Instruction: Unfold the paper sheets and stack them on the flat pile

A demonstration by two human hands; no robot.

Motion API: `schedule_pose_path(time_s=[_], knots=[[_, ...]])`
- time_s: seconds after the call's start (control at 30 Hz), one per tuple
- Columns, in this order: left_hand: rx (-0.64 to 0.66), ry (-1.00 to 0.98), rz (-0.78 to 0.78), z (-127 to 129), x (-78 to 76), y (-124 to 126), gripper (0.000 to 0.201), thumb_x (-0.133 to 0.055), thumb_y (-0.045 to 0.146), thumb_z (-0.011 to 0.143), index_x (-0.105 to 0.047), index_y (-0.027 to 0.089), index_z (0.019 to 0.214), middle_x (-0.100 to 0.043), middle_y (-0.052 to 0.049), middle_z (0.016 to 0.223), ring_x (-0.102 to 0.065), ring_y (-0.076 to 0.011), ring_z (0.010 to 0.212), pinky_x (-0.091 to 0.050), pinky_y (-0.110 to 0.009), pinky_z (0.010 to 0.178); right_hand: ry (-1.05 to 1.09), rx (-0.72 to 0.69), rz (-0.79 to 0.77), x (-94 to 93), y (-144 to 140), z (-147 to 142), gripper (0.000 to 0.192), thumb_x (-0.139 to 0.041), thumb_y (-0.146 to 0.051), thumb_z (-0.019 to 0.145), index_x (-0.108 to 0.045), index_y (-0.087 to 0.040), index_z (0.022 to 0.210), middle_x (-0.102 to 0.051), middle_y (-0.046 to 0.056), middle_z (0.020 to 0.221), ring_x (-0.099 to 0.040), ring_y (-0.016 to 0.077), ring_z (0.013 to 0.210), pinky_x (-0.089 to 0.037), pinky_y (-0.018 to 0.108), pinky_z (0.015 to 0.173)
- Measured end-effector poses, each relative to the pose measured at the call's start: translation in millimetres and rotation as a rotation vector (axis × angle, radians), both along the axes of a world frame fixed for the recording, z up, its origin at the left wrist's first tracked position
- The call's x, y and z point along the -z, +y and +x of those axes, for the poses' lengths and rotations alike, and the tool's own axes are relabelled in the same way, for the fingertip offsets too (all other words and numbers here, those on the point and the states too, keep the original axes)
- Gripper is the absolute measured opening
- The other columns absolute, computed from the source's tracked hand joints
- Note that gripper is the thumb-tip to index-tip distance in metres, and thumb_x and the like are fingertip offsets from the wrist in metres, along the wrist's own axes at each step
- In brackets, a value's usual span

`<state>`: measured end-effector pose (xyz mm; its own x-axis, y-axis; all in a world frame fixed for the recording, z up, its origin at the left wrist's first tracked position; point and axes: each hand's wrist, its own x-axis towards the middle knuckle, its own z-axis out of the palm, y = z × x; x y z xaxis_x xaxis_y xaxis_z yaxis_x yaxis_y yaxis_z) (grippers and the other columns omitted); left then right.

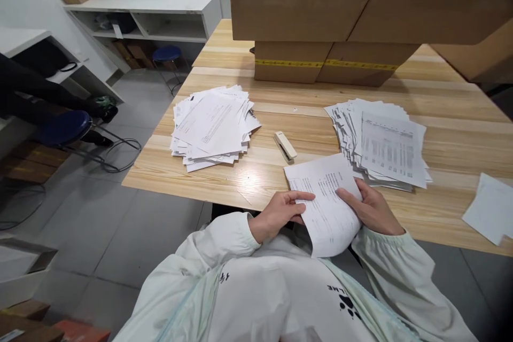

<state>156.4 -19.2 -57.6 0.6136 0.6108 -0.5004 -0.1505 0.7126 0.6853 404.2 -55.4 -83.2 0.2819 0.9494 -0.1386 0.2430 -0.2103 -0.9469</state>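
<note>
Printed paper (326, 197) is held between my two hands at the table's front edge; whether it is one sheet or several I cannot tell. My left hand (280, 212) grips its left side, forefinger lying across the print. On the right side, my right hand (371, 206) pinches it with the thumb on top and the other fingers underneath. The lower end of the paper curves down toward my lap. Just beyond it lies a cream stapler (285, 146). A fanned pile of printed sheets (387, 141) is close to my right hand, and another pile (212, 128) lies to the left.
Large cardboard boxes (320, 0) are stacked at the back of the wooden table (288, 104). More paper (491, 208) lies at the right edge. Blue stools (66, 128) and a person's legs (44, 88) are on the left, near white shelves (160, 2).
</note>
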Motion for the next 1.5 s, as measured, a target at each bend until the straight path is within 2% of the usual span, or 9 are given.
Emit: schedule_pose_path(time_s=[0.3, 0.5, 0.63, 0.77, 0.9, 1.07, 1.23, 1.33, 1.5], knots=[[-0.096, 0.035, 0.004, 15, -1.6, 28, 0.040, -0.068, -0.002, 0.067, -0.076, 0.013, 0.103, -0.075, -0.007, 0.093, -0.067, -0.0145, 0.082, -0.053, -0.033, 0.088, -0.135, -0.032, 0.121, 4.2, 32, 2, 0.045, -0.080, -0.047, 0.071, -0.072, -0.022, 0.108, -0.076, 0.004, 0.087, -0.067, 0.0209, 0.071, -0.056, 0.034, 0.061], [-0.132, 0.091, -0.014, 20, 3.6, 36, 0.042, -0.063, -0.005, 0.065, -0.077, 0.013, 0.101, -0.076, -0.006, 0.091, -0.065, -0.0116, 0.075, -0.053, -0.027, 0.078, -0.761, 0.051, 0.173, -63.9, 38, 18, 0.047, -0.076, -0.034, 0.076, -0.070, -0.027, 0.122, -0.071, 0.001, 0.076, -0.051, 0.0157, 0.055, -0.046, 0.032, 0.062], [-0.111, 0.107, -0.021, 21, 0.8, 37, 0.042, -0.061, -0.006, 0.066, -0.076, 0.012, 0.101, -0.073, -0.002, 0.078, -0.060, -0.0079, 0.064, -0.050, -0.022, 0.070, -0.820, -0.165, 0.410, -96.1, 98, -16, 0.031, -0.056, -0.032, 0.094, -0.072, -0.023, 0.119, -0.074, 0.005, 0.092, -0.060, 0.0192, 0.077, -0.045, 0.034, 0.079], [-0.114, 0.093, -0.042, 21, 2.4, 38, 0.043, -0.063, -0.006, 0.063, -0.076, 0.011, 0.099, -0.071, -0.001, 0.073, -0.060, -0.0076, 0.063, -0.048, -0.020, 0.065, -0.886, -0.497, 0.457, -69.0, 175, -81, 0.037, -0.043, -0.028, 0.099, -0.068, -0.013, 0.121, -0.070, 0.014, 0.118, -0.057, 0.0289, 0.109, -0.043, 0.044, 0.096], [-0.098, 0.071, -0.066, 21, 5.2, 40, 0.042, -0.063, -0.006, 0.060, -0.076, 0.011, 0.097, -0.070, -0.002, 0.071, -0.062, -0.0092, 0.064, -0.047, -0.021, 0.063, -0.910, -0.609, 0.426, -24.8, 204, -122, 0.043, -0.035, -0.033, 0.103, -0.061, -0.011, 0.129, -0.061, 0.016, 0.133, -0.047, 0.0303, 0.124, -0.038, 0.045, 0.104], [-0.098, 0.124, -0.073, 26, 3.5, 46, 0.043, -0.059, -0.008, 0.061, -0.074, 0.008, 0.098, -0.067, -0.001, 0.067, -0.056, -0.0074, 0.055, -0.041, -0.020, 0.055, -0.964, -0.542, 0.407, -7.6, 201, -134, 0.045, -0.036, -0.035, 0.103, -0.057, -0.011, 0.135, -0.054, 0.017, 0.144, -0.039, 0.0327, 0.135, -0.032, 0.048, 0.110], [-0.039, 0.134, -0.056, 11, -3.4, 29, 0.052, -0.062, -0.002, 0.064, -0.071, 0.009, 0.114, -0.071, -0.003, 0.078, -0.060, -0.0093, 0.063, -0.048, -0.022, 0.064, -0.833, -0.422, 0.485, -36.8, 191, -109, 0.053, -0.044, -0.039, 0.099, -0.052, -0.008, 0.141, -0.053, 0.019, 0.146, -0.045, 0.0310, 0.135, -0.033, 0.048, 0.115], [-0.075, 0.165, 0.096, -14, -5.2, 7, 0.049, -0.065, 0.007, 0.071, -0.071, 0.012, 0.119, -0.071, -0.004, 0.083, -0.058, -0.0095, 0.066, -0.047, -0.023, 0.066, -0.696, -0.330, 0.511, -60.7, 148, -61, 0.056, -0.050, -0.052, 0.095, -0.055, -0.017, 0.138, -0.058, 0.015, 0.143, -0.051, 0.0307, 0.132, -0.038, 0.050, 0.113], [-0.105, 0.204, 0.480, -49, -12.8, -15, 0.039, -0.065, 0.026, 0.083, -0.073, 0.015, 0.120, -0.067, -0.002, 0.077, -0.043, -0.0081, 0.060, -0.036, -0.022, 0.057, -0.258, -0.332, 0.023, -55.6, 39, -6, 0.062, -0.057, -0.063, 0.088, -0.057, -0.027, 0.138, -0.071, 0.010, 0.123, -0.068, 0.0282, 0.108, -0.056, 0.043, 0.089]])
